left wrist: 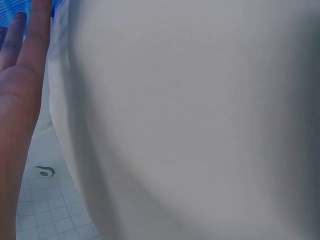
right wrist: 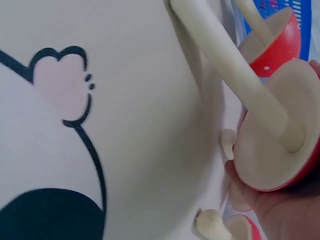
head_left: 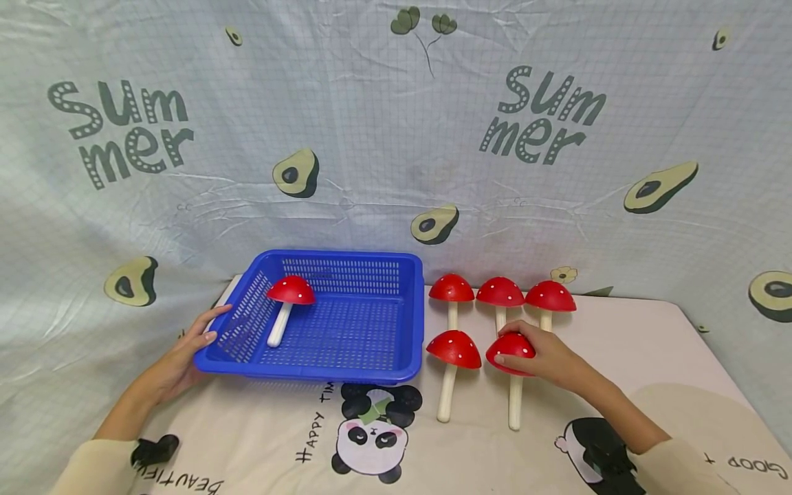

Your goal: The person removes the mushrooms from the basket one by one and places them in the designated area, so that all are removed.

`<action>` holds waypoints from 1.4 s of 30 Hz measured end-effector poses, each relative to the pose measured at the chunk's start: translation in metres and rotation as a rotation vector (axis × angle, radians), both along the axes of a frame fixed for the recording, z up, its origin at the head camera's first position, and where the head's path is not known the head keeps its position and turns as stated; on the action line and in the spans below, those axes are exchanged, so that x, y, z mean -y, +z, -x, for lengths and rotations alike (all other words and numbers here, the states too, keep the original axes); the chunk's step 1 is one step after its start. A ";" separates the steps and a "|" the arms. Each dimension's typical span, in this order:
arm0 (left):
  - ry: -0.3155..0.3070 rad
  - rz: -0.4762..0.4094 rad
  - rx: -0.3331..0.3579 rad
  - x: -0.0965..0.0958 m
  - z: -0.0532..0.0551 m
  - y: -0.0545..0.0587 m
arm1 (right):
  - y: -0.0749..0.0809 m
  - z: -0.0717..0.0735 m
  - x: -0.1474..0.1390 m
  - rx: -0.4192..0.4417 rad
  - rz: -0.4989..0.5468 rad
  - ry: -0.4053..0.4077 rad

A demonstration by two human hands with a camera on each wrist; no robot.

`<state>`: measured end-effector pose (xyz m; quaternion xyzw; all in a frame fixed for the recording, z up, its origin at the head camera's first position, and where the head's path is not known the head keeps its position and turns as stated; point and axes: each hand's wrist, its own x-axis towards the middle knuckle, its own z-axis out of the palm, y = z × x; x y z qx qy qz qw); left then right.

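My right hand grips the cap of a toy mushroom, red with white dots on a pale stem. In the right wrist view, fingers and thumb curl round the cap of that mushroom, its pale underside and stem showing. At the blue plastic basket, my left hand touches the left side with fairly straight fingers. Inside the basket one more mushroom leans toward the left wall. The left wrist view catches only part of the left hand at its edge.
Right of the basket lies another mushroom in the front row. Behind are three more: a left one, a middle one and a right one. A printed cloth covers the table; a patterned curtain hangs behind.
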<state>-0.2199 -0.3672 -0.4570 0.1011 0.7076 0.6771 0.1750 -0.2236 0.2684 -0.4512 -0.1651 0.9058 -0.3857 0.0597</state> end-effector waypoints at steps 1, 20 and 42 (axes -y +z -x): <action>-0.003 -0.001 -0.002 0.000 0.000 0.000 | -0.002 0.000 0.000 0.009 -0.005 0.002; 0.001 -0.014 0.014 -0.002 0.000 0.003 | -0.003 -0.002 0.005 0.052 -0.033 0.021; 0.004 -0.029 0.010 -0.001 0.000 0.001 | 0.038 -0.005 0.003 -0.106 -0.015 0.075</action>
